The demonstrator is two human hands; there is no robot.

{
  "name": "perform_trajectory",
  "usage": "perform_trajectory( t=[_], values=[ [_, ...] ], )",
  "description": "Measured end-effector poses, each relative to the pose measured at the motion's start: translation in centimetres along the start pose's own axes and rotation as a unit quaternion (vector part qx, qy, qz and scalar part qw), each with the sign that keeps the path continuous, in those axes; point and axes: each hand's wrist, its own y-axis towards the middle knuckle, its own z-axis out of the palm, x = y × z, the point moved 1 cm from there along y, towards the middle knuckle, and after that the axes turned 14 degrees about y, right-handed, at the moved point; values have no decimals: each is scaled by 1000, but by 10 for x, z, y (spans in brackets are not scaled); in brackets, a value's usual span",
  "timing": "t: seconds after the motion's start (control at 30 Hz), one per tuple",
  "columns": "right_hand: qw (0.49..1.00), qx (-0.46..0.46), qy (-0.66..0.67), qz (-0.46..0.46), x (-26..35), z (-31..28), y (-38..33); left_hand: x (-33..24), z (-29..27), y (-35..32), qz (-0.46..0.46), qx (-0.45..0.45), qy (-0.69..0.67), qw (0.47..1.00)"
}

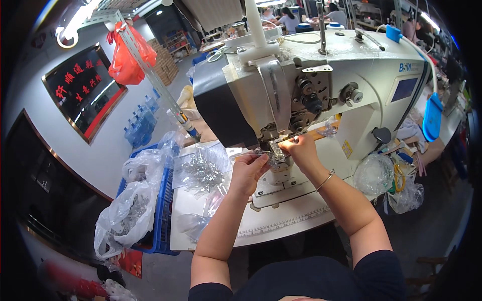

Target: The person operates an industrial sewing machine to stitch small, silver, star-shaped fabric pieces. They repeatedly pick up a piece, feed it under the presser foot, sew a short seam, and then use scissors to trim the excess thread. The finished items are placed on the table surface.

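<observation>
Both my hands meet under the head of a white industrial sewing machine [321,55], close to its needle area. My left hand [246,173] is closed, thumb against fingers, on a small clear, shiny piece [265,154] whose exact kind I cannot make out. Just right of the needle, my right hand [301,150] has its fingers pinched together beside the presser foot; what they hold, if anything, is hidden. A bangle circles the right wrist. To the left of my left hand, a clear plastic bag [202,168] with a heap of silvery pieces lies on the white machine table [281,228].
A blue crate [163,200] with white plastic bags [131,213] stands against the table's left side. A metal post [160,90] carries a red bag [131,57]. Clear bags [374,174] and scissors with yellow handles [399,176] sit at the right. People work in the background.
</observation>
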Motion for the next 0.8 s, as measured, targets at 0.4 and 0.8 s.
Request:
perform_trajectory(
  t=[0.4, 0.8],
  values=[
    [957, 46, 285, -18, -8, -14, -78, 35, 6, -51, 35, 34, -3, 999],
    [917, 15, 396, 43, -39, -21, -134, 67, 10, -89, 12, 39, -50, 998]
  ],
)
